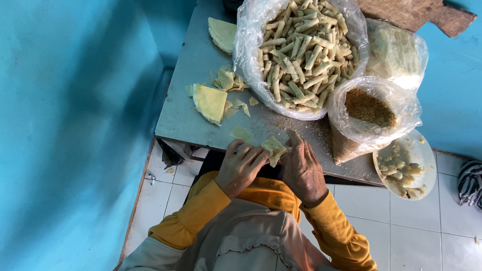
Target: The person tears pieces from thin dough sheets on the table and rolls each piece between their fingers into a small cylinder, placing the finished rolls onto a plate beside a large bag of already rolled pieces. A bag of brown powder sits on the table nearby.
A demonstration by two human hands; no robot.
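Left hand: the left hand (240, 165) lies curled on the near edge of the table, its fingertips pressing on the roll between the two hands.
Right hand: the right hand (303, 168) rests flat beside it with the thumb stretched forward; its fingers press the other end of the same piece.
Piece in hand: a small pale wrapper, half rolled (274, 149), sits on the table edge between the fingertips of both hands, touching them.
Table: a grey table top (186, 95) reaches away from the hands, dusted with crumbs just beyond the right thumb.
Finished rolls: a large clear bag heaped with thin rolled sticks (301, 47) stands beyond the hands, suggesting much of the work is already done.
Wrappers left: a folded sheet (210, 103) and torn scraps lie beyond the left hand; another sheet (222, 34) lies farther off.
Crumb bag: an open clear bag of brown crumbs (369, 108) stands beyond and outside the right hand.
Filling: a white plate with some pale mash (401, 165) sits just outside the right hand, so more rolls can likely be made.
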